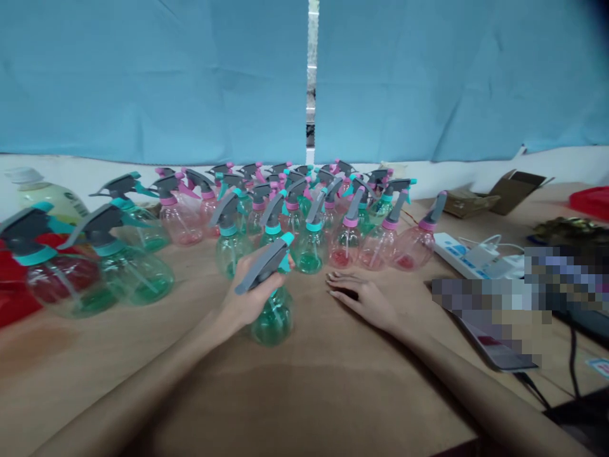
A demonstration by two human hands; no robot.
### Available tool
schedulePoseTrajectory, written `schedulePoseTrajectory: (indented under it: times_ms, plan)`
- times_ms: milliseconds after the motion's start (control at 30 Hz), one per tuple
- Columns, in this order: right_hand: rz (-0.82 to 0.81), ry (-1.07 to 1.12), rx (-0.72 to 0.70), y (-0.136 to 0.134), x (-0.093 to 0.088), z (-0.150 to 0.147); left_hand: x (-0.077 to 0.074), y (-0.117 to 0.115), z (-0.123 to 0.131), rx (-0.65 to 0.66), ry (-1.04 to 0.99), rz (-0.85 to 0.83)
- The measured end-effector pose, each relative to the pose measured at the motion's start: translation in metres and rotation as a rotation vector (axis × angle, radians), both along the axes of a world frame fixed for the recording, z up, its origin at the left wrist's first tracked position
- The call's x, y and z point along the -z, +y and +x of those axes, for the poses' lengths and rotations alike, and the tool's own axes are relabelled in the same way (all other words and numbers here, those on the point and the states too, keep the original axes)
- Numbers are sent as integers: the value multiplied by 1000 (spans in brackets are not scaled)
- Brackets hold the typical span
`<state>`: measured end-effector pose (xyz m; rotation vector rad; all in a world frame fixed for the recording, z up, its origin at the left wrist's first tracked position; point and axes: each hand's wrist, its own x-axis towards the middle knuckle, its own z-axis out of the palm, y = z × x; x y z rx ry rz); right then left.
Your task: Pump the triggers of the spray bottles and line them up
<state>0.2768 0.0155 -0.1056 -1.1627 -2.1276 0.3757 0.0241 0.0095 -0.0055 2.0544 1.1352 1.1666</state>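
My left hand [252,295] is wrapped round the neck and trigger of a green spray bottle [272,322], upright near the middle of the table [304,393]. Its head is grey with a turquoise nozzle and collar. My right hand [364,298] rests on the tabletop with its fingers stretched out, holding nothing. Just beyond it stand a pink spray bottle [345,244] and a green one [310,249], apart from my fingers. Several more pink and green spray bottles crowd the back of the table.
Two green spray bottles [137,273] stand at the left beside red plastic [14,285]. A power strip [457,251] with plugs and cables, a phone [495,343], and an open cardboard box [516,190] are on the right. Blue sheeting [166,76] hangs behind.
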Motion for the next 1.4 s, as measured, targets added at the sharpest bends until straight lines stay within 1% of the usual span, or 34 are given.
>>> schedulePoseTrajectory:
  times_ms: [67, 200, 333, 400, 500, 567, 733, 833, 933, 1100, 1233, 1300, 1400]
  plan:
    - [16, -12, -8, 1, 2, 0, 1, -1, 2, -45, 12, 2]
    - [68, -56, -15, 2, 6, 0, 0, -2, 7, -186, 63, 57]
    - [110, -113, -13, 1, 9, -2, -5, -7, 12, -252, 75, 12]
    - [119, -143, -7, 1, 9, -2, -8, -10, 15, -248, 59, -19]
    - [135, -179, 1, 0, 8, -4, -10, -14, 19, -197, 7, -49]
    - [148, -190, 8, -1, 6, -5, -8, -14, 22, -177, 0, -58]
    - [163, -213, 22, -5, 1, -8, -2, -17, 21, -198, 56, -27]
    - [165, -215, 18, -9, 1, -7, -3, -23, 16, -241, 82, -9]
    - [157, -236, 20, -15, 5, -4, -4, -31, 10, -266, 149, 30]
    - [126, -268, 54, -30, 10, -2, 4, -37, 2, -290, 253, 131]
    - [99, -268, 97, -47, 9, -8, 10, -41, -6, -278, 292, 92]
    - [89, -269, 125, -54, 8, -14, 10, -43, -11, -252, 322, 75]
    - [88, -248, 157, -63, 10, -23, 7, -46, -22, -238, 363, 94]
